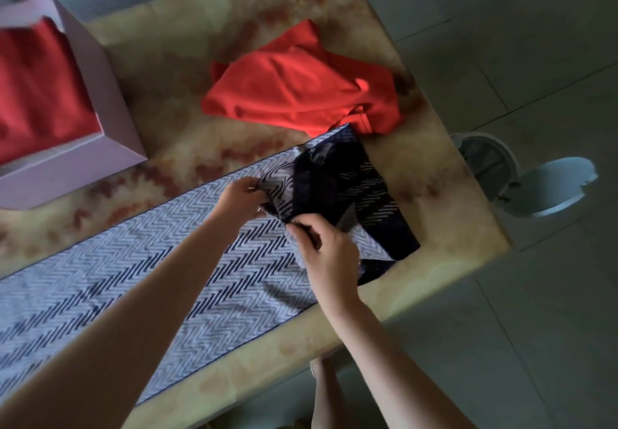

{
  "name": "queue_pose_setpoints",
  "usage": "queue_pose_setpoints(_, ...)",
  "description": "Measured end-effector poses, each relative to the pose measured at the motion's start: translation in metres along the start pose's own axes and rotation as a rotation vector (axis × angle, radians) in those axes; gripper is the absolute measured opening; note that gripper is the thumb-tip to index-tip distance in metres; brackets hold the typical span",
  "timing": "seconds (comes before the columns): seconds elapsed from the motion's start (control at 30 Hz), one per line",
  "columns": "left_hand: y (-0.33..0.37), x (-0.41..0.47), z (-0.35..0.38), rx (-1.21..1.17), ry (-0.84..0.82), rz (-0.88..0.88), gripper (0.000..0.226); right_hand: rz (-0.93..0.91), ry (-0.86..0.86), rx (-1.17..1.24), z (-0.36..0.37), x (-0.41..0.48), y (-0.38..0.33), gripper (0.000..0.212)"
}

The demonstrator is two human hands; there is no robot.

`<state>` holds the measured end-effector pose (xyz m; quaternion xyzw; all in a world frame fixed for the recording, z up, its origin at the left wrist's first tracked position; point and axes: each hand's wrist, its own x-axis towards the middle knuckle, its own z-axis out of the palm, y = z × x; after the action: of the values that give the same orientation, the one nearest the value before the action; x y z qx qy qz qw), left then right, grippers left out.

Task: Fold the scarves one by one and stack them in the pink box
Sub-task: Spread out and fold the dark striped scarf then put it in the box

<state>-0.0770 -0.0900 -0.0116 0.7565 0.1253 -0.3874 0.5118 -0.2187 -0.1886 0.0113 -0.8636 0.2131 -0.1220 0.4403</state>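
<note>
- Far left, the pink box sits on the tabletop, with a folded red scarf lying inside it.
- The herringbone scarf stretches flat across the tabletop from the lower left, and its right end is bunched up with the dark side showing.
- The left hand has its grip pinched on that bunched end.
- Just beside it, the right hand closes its grip on the same bunched cloth.
- Beyond the hands, a loose red scarf lies crumpled, touching the herringbone scarf's far corner.
- Far right, a white bin stands on the floor.
</note>
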Motion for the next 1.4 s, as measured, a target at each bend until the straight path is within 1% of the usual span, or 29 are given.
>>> queue_pose_setpoints(0.1,-0.022,-0.018,-0.048,-0.239,-0.045,-0.12,0.022,-0.039,-0.092,-0.044,0.03,-0.024,-0.018,0.014)
queue_pose_setpoints(0.17,-0.039,-0.026,-0.079,-0.376,-0.025,-0.183,0.023,-0.048,-0.151,-0.069,0.05,-0.04,-0.025,0.017)
queue_pose_setpoints(0.23,-0.055,-0.031,-0.102,-0.384,-0.007,-0.25,0.025,-0.084,-0.216,-0.106,0.069,-0.055,-0.03,0.019)
queue_pose_setpoints(0.33,-0.066,-0.038,-0.116,-0.241,-0.058,-0.268,0.027,-0.114,-0.299,-0.112,0.095,-0.076,-0.038,0.011)
queue_pose_setpoints(0.43,-0.072,-0.041,-0.113,-0.049,-0.065,-0.218,0.033,-0.158,-0.353,-0.145,0.117,-0.094,-0.043,0.017)
queue_pose_setpoints(0.5,-0.076,-0.039,-0.107,0.055,-0.063,-0.14,0.035,-0.165,-0.386,-0.161,0.127,-0.105,-0.044,0.017)
queue_pose_setpoints(0.6,-0.076,-0.028,-0.098,0.22,0.009,0.006,0.038,-0.154,-0.409,-0.191,0.137,-0.115,-0.045,0.02)
queue_pose_setpoints(0.7,-0.07,-0.019,-0.09,0.451,0.034,0.164,0.054,-0.153,-0.411,-0.223,0.141,-0.119,-0.04,0.022)
queue_pose_setpoints(0.8,-0.061,-0.015,-0.074,0.684,0.021,0.321,0.07,-0.137,-0.433,-0.18,0.138,-0.117,-0.036,0.023)
queue_pose_setpoints(0.87,-0.058,-0.013,-0.058,0.852,0.001,0.404,0.074,-0.09,-0.421,-0.187,0.132,-0.116,-0.03,0.025)
queue_pose_setpoints(0.97,-0.064,-0.011,-0.039,0.961,0.049,0.472,0.075,0.038,-0.304,-0.224,0.118,-0.118,-0.015,0.016)
queue_pose_setpoints(1.07,-0.076,-0.011,-0.033,1.058,0.077,0.52,0.073,0.356,-0.14,-0.201,0.099,-0.12,0.004,0.01)
queue_pose_setpoints(1.13,-0.081,-0.011,-0.032,1.102,0.081,0.541,0.063,0.545,-0.03,-0.155,0.089,-0.121,0.015,0.01)
queue_pose_setpoints(1.2,-0.085,-0.01,-0.035,1.036,0.113,0.548,0.044,0.601,0.055,-0.142,0.084,-0.124,0.021,0.018)
queue_pose_setpoints(1.27,-0.084,-0.008,-0.04,0.861,0.171,0.504,0.035,0.577,0.116,-0.174,0.084,-0.127,0.024,0.03)
queue_pose_setpoints(1.33,-0.078,-0.008,-0.046,0.626,0.235,0.38,0.028,0.495,0.137,-0.285,0.087,-0.128,0.024,0.039)
queue_pose_setpoints(1.4,-0.074,-0.01,-0.056,0.429,0.284,0.248,0.023,0.385,0.125,-0.384,0.093,-0.129,0.021,0.038)
